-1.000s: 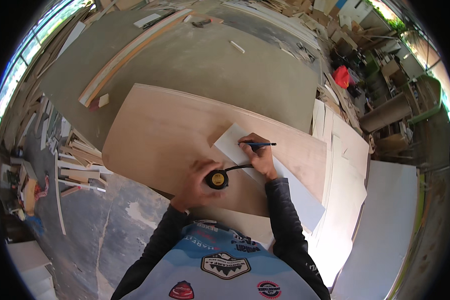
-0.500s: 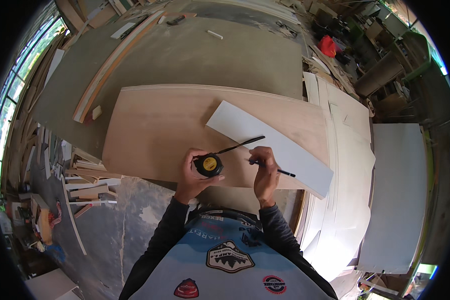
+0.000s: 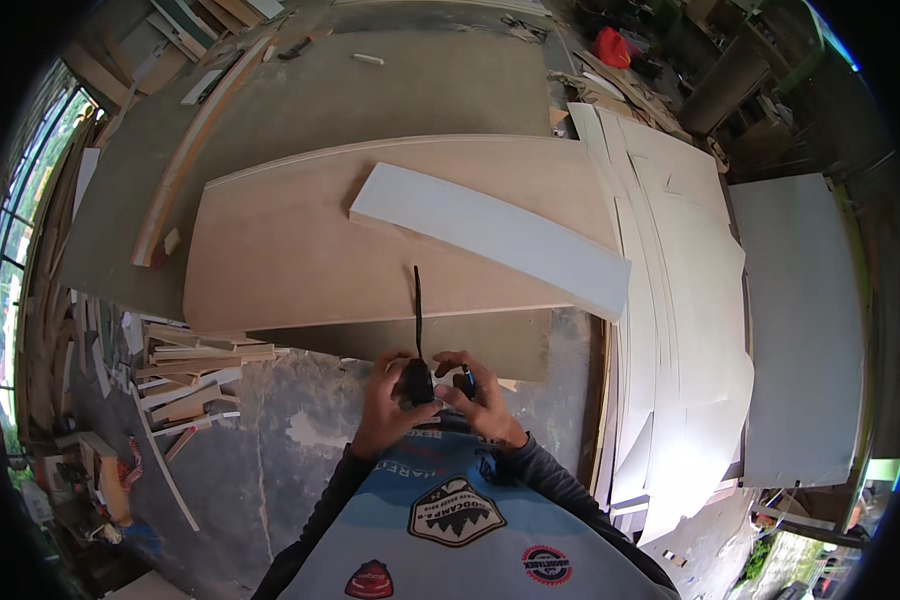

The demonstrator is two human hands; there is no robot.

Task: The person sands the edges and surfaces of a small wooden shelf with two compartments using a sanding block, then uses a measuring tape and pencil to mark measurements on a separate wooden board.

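Observation:
Close to my body, my left hand is wrapped round a black tape measure, now turned edge-on. Its dark wrist strap sticks out away from me, over the near edge of a light-brown wooden panel. Right beside it, my right hand grips a dark pen, with thumb and fingers close to the tape measure; whether they touch it I cannot tell. A narrow white board lies slantwise on the panel, beyond both hands.
The panel rests on a greenish-grey work surface. A long strip of wood lies at the left. Several wood offcuts are piled at lower left. White sheets are stacked at the right, beside another pale panel.
Both hands have drawn in toward my body and closer together. The tape measure has turned from face-up to edge-on, and its strap now points away from me. The view has shifted.

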